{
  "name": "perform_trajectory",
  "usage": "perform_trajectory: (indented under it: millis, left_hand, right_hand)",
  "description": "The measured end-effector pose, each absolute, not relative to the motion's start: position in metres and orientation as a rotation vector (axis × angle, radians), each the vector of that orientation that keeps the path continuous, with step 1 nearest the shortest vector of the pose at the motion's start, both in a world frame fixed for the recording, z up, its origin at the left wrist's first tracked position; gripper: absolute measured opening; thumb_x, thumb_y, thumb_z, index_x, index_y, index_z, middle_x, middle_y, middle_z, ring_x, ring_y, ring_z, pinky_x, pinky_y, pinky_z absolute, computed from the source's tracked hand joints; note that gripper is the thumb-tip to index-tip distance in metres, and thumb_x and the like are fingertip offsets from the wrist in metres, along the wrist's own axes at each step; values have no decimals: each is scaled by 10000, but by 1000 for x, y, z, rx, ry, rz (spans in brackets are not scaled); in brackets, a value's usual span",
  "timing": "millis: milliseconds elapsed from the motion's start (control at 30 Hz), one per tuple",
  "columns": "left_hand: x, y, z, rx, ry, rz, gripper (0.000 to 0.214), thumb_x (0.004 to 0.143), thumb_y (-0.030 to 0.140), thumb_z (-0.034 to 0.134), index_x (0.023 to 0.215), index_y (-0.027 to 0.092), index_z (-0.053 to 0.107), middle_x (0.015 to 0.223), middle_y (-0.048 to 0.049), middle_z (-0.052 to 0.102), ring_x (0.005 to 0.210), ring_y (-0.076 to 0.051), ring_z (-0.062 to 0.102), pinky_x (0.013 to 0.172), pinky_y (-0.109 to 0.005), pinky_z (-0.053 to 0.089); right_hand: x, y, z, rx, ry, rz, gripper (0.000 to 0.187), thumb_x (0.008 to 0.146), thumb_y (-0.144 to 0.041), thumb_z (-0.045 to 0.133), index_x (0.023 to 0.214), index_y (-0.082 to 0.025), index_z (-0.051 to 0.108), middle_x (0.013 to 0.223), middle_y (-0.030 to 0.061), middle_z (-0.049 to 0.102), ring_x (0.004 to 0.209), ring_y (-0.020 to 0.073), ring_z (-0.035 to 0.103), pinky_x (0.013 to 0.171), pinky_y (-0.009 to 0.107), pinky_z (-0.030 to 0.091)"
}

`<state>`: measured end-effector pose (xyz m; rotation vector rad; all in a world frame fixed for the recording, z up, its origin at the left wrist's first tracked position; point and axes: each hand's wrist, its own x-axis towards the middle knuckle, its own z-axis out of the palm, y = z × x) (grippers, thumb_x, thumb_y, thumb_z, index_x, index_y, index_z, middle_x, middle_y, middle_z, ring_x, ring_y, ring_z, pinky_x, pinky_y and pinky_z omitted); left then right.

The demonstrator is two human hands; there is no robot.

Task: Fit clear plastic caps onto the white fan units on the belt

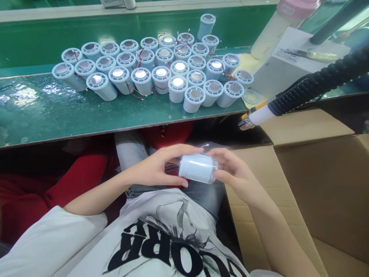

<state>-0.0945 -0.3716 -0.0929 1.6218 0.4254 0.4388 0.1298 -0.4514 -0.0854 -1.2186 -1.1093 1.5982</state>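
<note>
Above my lap, a light blue cylinder [196,168] with a clear, shiny cover lies on its side between my two hands. My left hand [161,165] is curved around its left end, with the thumb below and the fingers over the top. At the other end, my right hand [232,169] grips the clear edge between thumb and fingers. Beyond my hands, several similar light blue cylinders [195,99] stand close together on the green bench, with ribbed ring tops and silver round centres. Thin red and dark wires with small plugs hang from some.
The green bench [86,119] runs across in front of me. At right, a black corrugated hose with a metal nozzle [246,124] reaches over the bench edge. An open cardboard box [259,184] stands at my right. A pale blue ring [251,96] lies near a grey box-shaped device [276,73].
</note>
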Motion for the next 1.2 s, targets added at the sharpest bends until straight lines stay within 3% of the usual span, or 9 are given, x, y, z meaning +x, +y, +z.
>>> perform_trajectory:
  millis: [167, 567, 833, 967, 1033, 1100, 1133, 1200]
  left_hand:
    - [-94, -372, -93, 1641, 397, 438, 755, 696, 188, 754, 1370, 309, 435, 1432, -94, 449, 1322, -279, 425, 1016, -375, 458]
    - [-96, -371, -96, 1621, 350, 437, 782, 673, 156, 769, 1362, 330, 443, 1441, -78, 440, 1344, -277, 395, 1042, -374, 433]
    - [-94, -372, -98, 1638, 330, 495, 764, 670, 150, 766, 1350, 320, 461, 1424, -98, 443, 1339, -290, 392, 1041, -390, 430]
    - [-92, -376, -93, 1585, 413, 491, 688, 702, 177, 745, 1325, 301, 481, 1356, -96, 489, 1260, -275, 474, 965, -353, 490]
    - [-92, -378, -90, 1510, 481, 477, 646, 726, 192, 728, 1315, 294, 482, 1324, -89, 508, 1182, -256, 536, 911, -337, 521]
    - [-92, -380, -87, 1424, 544, 444, 619, 746, 212, 714, 1311, 300, 475, 1296, -78, 523, 1098, -230, 584, 861, -322, 543]
    - [-93, -381, -86, 1385, 562, 424, 609, 753, 223, 711, 1307, 305, 473, 1283, -74, 531, 1068, -221, 596, 841, -318, 549]
    - [-93, -381, -85, 1311, 574, 391, 598, 765, 246, 704, 1310, 306, 466, 1265, -75, 546, 1036, -218, 608, 806, -313, 557]
  right_hand:
    - [127, -450, -88, -1218, -979, 1688, 272, 817, -381, 651, 989, -204, 536, 780, -12, 645, 604, 105, 622, 552, 220, 560]
    - [116, -448, -90, -1220, -696, 2013, 546, 747, -671, 568, 987, -192, 462, 547, -5, 626, 440, 146, 615, 359, 177, 457]
    - [113, -446, -88, -1167, -564, 2234, 619, 756, -739, 454, 736, -137, 595, 598, 66, 646, 399, 93, 564, 315, 135, 399]
    - [114, -448, -93, -1123, -592, 2286, 686, 809, -765, 325, 794, -136, 599, 586, 46, 609, 381, 84, 542, 306, 128, 384]
    - [115, -450, -98, -1086, -743, 2152, 693, 811, -777, 302, 949, -158, 583, 669, 48, 634, 435, 109, 580, 353, 170, 456]
    - [118, -454, -103, -1116, -1030, 1765, 649, 795, -731, 447, 1185, -215, 495, 1024, 107, 659, 718, 181, 682, 558, 281, 581]
    - [119, -455, -104, -1136, -1222, 1507, 636, 783, -656, 560, 1263, -255, 444, 1240, 126, 575, 937, 228, 667, 720, 356, 594]
    - [122, -457, -105, -1131, -1610, 1003, 574, 784, -394, 703, 1292, -330, 446, 1459, 77, 382, 1255, 274, 486, 986, 462, 477]
